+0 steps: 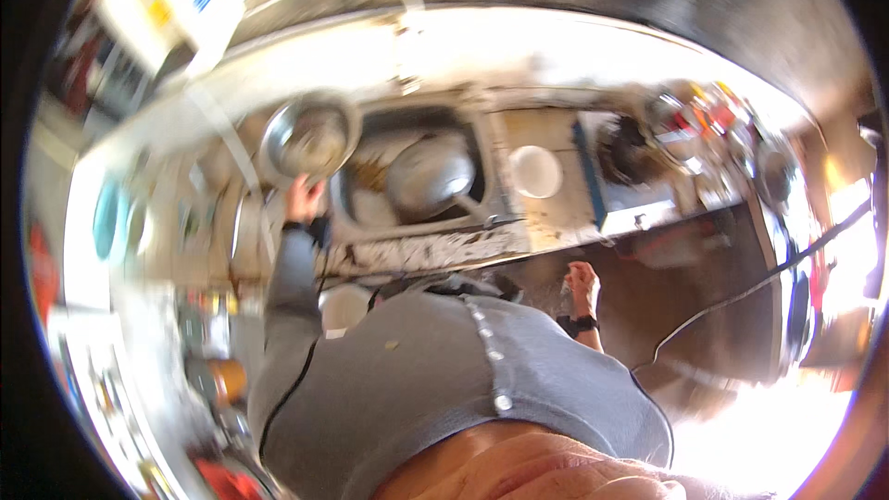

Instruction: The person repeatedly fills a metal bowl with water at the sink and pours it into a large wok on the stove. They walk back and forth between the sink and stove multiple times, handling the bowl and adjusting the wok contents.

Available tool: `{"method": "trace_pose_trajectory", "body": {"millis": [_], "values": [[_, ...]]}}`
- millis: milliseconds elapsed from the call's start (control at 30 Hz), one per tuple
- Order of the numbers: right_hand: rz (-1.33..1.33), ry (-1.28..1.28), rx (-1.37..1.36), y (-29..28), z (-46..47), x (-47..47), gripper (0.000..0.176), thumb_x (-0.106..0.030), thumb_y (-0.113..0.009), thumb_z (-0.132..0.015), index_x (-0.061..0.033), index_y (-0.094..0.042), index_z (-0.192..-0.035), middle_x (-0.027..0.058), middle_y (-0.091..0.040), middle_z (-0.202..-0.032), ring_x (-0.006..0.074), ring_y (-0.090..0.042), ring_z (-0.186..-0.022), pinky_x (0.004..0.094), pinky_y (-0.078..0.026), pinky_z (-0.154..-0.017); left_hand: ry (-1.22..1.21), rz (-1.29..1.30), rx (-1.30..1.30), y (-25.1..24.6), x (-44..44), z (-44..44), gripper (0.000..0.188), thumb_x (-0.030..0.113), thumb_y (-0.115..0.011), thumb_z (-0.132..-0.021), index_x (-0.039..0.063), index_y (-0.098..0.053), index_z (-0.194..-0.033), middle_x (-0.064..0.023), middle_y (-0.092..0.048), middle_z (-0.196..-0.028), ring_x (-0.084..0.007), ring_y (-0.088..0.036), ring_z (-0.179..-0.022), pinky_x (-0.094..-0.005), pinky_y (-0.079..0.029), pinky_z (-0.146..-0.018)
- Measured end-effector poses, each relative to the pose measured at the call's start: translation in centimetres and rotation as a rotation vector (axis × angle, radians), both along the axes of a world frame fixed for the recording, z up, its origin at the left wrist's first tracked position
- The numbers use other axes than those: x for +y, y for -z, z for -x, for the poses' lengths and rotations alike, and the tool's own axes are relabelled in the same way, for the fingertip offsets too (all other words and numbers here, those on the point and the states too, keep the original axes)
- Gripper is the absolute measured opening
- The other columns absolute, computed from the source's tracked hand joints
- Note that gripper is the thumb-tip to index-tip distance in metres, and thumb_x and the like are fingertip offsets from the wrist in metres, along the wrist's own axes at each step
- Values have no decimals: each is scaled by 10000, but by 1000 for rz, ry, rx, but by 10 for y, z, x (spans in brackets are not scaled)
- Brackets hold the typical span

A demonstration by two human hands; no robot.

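My left hand (304, 198) is at the near rim of a round metal basin (305, 139), with the thumb and fingers closed on its edge. The basin rests at the left side of a sink (410, 222), and its inside looks wet or stained. A metal wok (430, 177) lies in the sink, seemingly bottom up, its handle pointing to the near right corner. Brownish scraps show on the sink floor left of it. My right hand (583, 285) hangs below the counter's front edge, fingers curled. Blur hides whether anything is between them.
A white bowl (535, 171) stands on the tiled counter (549, 222) right of the sink. Farther right is a gas stove (635, 205) with a dark pot (625, 149), then blurred bottles and jars (715, 111). A faucet (410, 83) rises behind the sink. A cable (722, 302) crosses at right.
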State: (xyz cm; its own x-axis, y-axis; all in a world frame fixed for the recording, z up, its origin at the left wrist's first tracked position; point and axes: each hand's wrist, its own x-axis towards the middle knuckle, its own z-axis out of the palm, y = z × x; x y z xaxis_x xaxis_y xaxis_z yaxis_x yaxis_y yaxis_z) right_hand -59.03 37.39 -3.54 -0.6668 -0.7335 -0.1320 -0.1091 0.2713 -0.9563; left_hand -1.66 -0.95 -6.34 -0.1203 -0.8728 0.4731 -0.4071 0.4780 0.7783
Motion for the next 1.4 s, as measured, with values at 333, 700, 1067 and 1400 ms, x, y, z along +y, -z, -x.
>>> {"method": "trace_pose_trajectory", "body": {"millis": [333, 700, 1067, 1400], "values": [[-38, 162, 111, -22, -2, 14, 104, -98, -533, -870, -27, -602, -903, 43, -601, -676, 107, -583, -613, 258, -478, -545, -118, -986, 1093, 5, -55, -13, 220, 165, -526, -832, -31, -534, -930, -126, -576, -811, -221, -581, -707, -398, -523, -828], [-99, 226, 205, -17, -19, 36, 120, -111, -519, -859, -31, -604, -885, 59, -611, -660, 135, -605, -603, 271, -480, -551, -277, -980, 1003, -28, -35, -1, 415, 212, -643, -782, -97, -510, -1025, -297, -586, -928, -196, -569, -610, -231, -540, -573], [-132, 204, 204, -33, -17, 29, 122, -115, -519, -860, -26, -599, -884, 61, -610, -668, 134, -601, -606, 274, -477, -548, -301, -979, 996, -13, -39, -2, 496, 300, -630, -839, -119, -498, -1069, -274, -598, -929, -200, -579, -683, -227, -533, -591], [-106, 232, 174, -25, -11, 33, 136, -126, -525, -855, -24, -605, -898, 58, -604, -669, 134, -603, -618, 278, -478, -554, -349, -994, 982, -25, -37, 1, 465, 277, -624, -836, -134, -504, -1016, -250, -598, -895, -208, -580, -672, -242, -538, -597]]}}
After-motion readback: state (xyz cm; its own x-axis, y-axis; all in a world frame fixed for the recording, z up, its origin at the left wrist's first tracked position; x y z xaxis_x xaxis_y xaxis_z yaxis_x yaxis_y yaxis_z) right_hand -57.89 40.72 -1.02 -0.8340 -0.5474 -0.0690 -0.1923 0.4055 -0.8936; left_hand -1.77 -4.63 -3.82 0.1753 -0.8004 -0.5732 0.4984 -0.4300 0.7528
